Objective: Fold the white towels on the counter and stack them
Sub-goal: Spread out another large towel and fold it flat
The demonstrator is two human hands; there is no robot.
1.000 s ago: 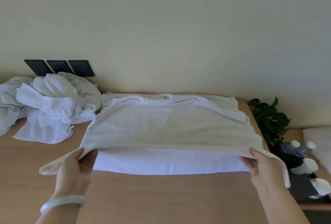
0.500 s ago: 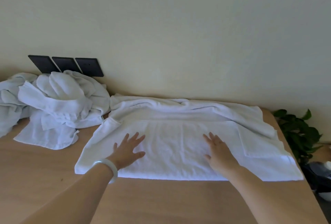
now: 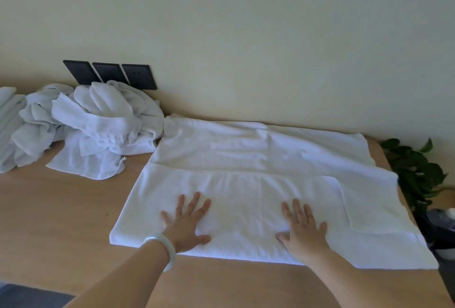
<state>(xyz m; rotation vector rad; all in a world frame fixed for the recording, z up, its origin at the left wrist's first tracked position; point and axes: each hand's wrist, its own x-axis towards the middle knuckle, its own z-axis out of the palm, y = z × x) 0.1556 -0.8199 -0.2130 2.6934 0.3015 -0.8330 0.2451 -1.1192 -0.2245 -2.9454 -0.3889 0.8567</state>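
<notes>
Since half a second ago my two hands have slid nearer to me along the towel's folded layer, and the view has swung left. Nearest, my left hand (image 3: 186, 224), a pale bangle (image 3: 164, 246) on its wrist, lies palm down with fingers spread on the folded white towel (image 3: 258, 184), close to the towel's near edge. My right hand (image 3: 301, 227) lies the same way, flat and splayed, just right of the left hand and apart from it; neither hand pinches cloth. The towel lies under both palms on the wooden counter (image 3: 54, 214), its near half doubled over, with a smaller flap turned in at the towel's right end. The towel's far edge is rumpled against the wall (image 3: 246, 36). Left of the towel and touching its far left corner sits a heap of unfolded white towels (image 3: 98, 123). Behind that heap, three dark wall plates (image 3: 110, 75). Right of the towel, beyond the counter's edge, a leafy plant (image 3: 416, 172).
</notes>
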